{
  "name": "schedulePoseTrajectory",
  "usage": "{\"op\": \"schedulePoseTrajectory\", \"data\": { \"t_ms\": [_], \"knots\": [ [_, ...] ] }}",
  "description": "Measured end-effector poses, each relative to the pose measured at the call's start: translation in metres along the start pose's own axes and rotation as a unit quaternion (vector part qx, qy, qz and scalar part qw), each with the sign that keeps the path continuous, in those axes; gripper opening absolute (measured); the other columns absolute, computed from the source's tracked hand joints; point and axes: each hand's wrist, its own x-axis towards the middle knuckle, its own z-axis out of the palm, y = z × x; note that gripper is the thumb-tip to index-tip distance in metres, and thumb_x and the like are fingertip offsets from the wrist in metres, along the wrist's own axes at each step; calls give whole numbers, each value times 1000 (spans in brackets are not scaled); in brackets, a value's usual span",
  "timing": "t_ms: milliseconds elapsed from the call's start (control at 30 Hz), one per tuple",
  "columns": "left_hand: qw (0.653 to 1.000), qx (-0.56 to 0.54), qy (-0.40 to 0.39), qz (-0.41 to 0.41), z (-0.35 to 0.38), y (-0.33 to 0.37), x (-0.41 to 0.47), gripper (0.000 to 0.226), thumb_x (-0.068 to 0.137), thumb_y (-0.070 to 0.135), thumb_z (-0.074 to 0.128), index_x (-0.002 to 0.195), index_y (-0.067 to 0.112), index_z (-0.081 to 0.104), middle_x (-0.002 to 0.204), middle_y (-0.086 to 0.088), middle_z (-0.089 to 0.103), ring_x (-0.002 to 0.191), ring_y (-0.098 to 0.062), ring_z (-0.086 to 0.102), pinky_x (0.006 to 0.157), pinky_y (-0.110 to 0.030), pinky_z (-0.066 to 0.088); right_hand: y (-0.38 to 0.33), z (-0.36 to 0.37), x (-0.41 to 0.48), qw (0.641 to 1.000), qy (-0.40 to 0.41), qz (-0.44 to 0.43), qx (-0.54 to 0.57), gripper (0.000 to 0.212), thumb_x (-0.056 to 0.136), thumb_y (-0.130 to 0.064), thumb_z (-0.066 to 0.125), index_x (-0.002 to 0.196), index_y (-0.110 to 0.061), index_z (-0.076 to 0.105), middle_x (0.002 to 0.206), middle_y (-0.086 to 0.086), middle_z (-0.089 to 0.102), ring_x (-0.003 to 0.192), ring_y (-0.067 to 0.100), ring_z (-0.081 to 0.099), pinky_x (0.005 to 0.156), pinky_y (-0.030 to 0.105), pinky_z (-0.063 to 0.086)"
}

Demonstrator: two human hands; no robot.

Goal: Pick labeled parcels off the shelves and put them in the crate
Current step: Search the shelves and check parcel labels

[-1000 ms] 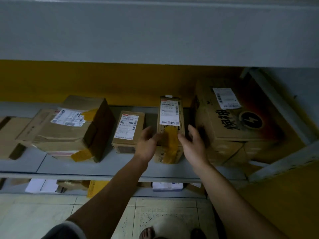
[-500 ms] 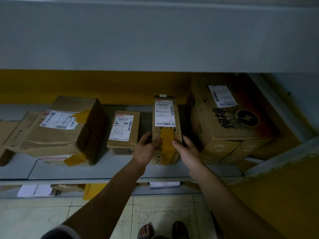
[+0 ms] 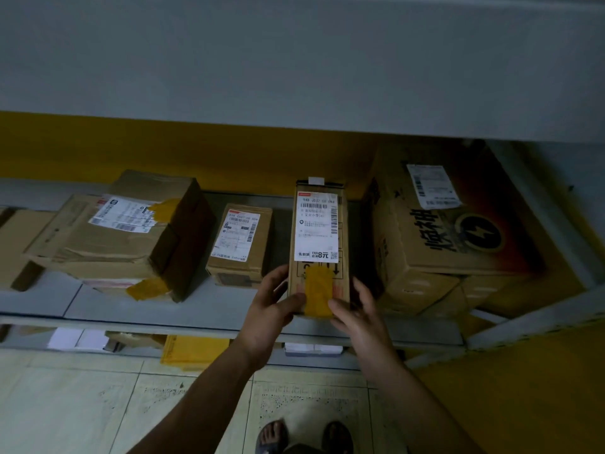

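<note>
Here, on the grey shelf (image 3: 98,306): a large crumpled box (image 3: 124,237), yellow-taped and labelled, at left; next, a small labelled box (image 3: 240,245). The left hand (image 3: 271,309) grips the narrow parcel (image 3: 317,240) at its near left corner, thumb on top. The parcel lies between the small box and the printed carton (image 3: 442,244), its near end at the shelf's front edge. The right hand (image 3: 360,312) grips its near right corner.
</note>
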Motion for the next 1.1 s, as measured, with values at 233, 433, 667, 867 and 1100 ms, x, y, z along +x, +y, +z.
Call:
{"op": "schedulePoseTrajectory", "data": {
  "t_ms": [233,433,667,867,1100],
  "knots": [
    [998,-13,-23,50,-6,-12,-14,57,81,19,66,134,31,47,137,-1,55,125,-24,53,92,-44,54,6,-2,-20,999,-16,-36,-22,82,63,-53,77,136,-53,40,142,-9,52,130,19,49,109,51,38],
    [996,-47,-29,67,-7,-19,-26,58,79,10,63,132,26,47,136,-5,55,123,-31,53,88,-44,52,6,-6,-32,997,-30,-72,-23,70,69,-35,71,129,-52,40,136,-19,49,129,9,45,88,23,43],
    [994,-69,-23,80,-7,-25,-36,61,77,6,63,133,24,47,139,-5,53,130,-30,47,98,-56,46,6,-5,-43,995,-35,-93,-15,67,67,-33,72,124,-50,42,131,-19,54,113,-5,57,78,16,48],
    [993,-79,-21,86,-6,-25,-39,65,73,11,68,133,22,48,140,-7,52,133,-31,45,102,-60,42,7,-4,-47,994,-39,-101,-16,62,69,-30,70,122,-49,44,131,-21,54,103,-16,58,76,16,49],
    [994,-71,-22,80,-8,-20,-36,57,78,7,61,130,27,50,139,-6,53,130,-32,47,99,-64,42,4,-3,-45,993,-42,-110,-9,63,69,-27,69,123,-45,43,126,-24,52,97,-20,59,70,8,50]
  ]
}}
